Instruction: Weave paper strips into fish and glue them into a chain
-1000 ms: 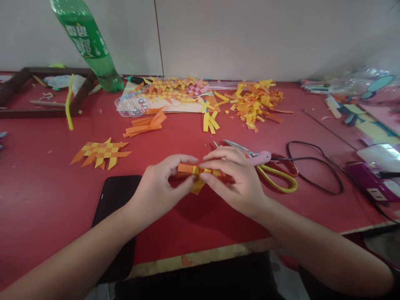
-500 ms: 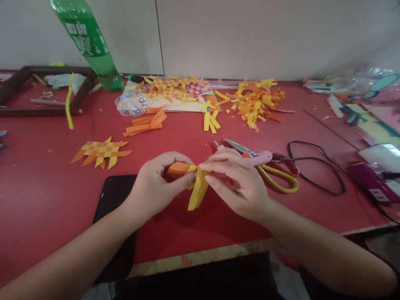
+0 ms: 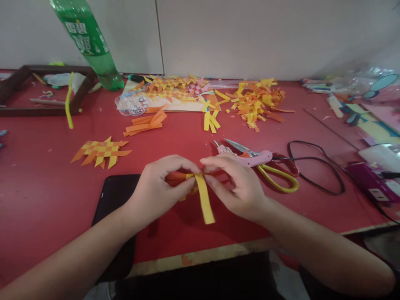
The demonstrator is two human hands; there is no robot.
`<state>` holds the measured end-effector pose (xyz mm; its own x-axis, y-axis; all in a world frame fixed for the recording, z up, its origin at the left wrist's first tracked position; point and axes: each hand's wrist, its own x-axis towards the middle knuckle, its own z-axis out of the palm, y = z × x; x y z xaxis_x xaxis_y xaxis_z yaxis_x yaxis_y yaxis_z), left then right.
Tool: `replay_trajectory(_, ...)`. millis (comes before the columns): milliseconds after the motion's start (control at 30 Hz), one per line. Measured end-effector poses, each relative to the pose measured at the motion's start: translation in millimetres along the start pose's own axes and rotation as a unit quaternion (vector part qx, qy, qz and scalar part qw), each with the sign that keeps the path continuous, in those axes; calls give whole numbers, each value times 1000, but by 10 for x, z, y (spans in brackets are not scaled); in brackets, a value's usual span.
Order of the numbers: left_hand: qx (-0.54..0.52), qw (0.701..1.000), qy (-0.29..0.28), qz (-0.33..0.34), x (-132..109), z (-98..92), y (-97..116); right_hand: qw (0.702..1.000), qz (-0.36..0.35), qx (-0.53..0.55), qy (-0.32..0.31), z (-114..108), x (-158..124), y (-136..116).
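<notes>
Both hands meet over the red table (image 3: 46,183), pinching a small bundle of paper strips. My left hand (image 3: 159,187) grips the orange strips (image 3: 176,176) from the left. My right hand (image 3: 240,185) pinches the same bundle from the right. A yellow strip (image 3: 204,198) crosses the orange ones and hangs down toward me. Just behind my right hand lie scissors (image 3: 275,173) with yellow and red handles and a pink-handled tool (image 3: 250,158).
A black phone (image 3: 114,200) lies under my left forearm. A woven orange-yellow piece (image 3: 101,152) sits to the left, loose strips (image 3: 146,123) and a heap of paper scraps (image 3: 256,102) farther back. A green bottle (image 3: 89,43), a wooden frame (image 3: 18,83) and a black cable (image 3: 315,166) also stand around.
The yellow strip, folded against the bundle before, has swung out and now hangs straight down. Both hands stayed in place, shifting their fingers on the strips.
</notes>
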<state>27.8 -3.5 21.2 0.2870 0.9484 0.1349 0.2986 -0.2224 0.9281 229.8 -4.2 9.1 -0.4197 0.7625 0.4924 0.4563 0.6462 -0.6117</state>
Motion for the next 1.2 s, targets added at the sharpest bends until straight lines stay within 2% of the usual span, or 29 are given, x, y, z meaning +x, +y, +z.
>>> replay_trajectory(167,-54,996,-14,-72,20,-8,12,999,-15,-50,-11,3,-17,-12)
replay_trajectory(300,-105,988,17,-111,61,-13,-37,995,16,-93,30,-14,4,-10)
replay_trajectory(400,-102,986,14,-133,72,-2,-91,989,30,-132,67,-124,70,39)
replay_trajectory(467,-98,984,5,-150,68,7,-120,981,48,-179,60,-273,107,97)
replay_trajectory(500,-100,982,8,-158,65,10,-130,976,59,-206,37,-367,110,133)
replay_trajectory(633,-76,974,2,-215,62,-3,-120,952,95,-263,-124,-741,-33,315)
replay_trajectory(700,-28,973,-12,-227,73,-20,-96,940,111,-273,-169,-852,-157,410)
replay_trajectory(867,99,976,-34,-193,119,-47,-89,928,126,-292,-196,-837,-320,575)
replay_trajectory(1033,224,967,-14,-124,110,-53,-154,930,104,-321,-144,-800,-251,648)
replay_trajectory(1100,307,949,22,-72,67,-86,-141,928,119,-337,-105,-866,-210,634)
replay_trajectory(1200,450,888,97,10,-22,-190,-64,924,158,-345,-44,-1007,-140,541)
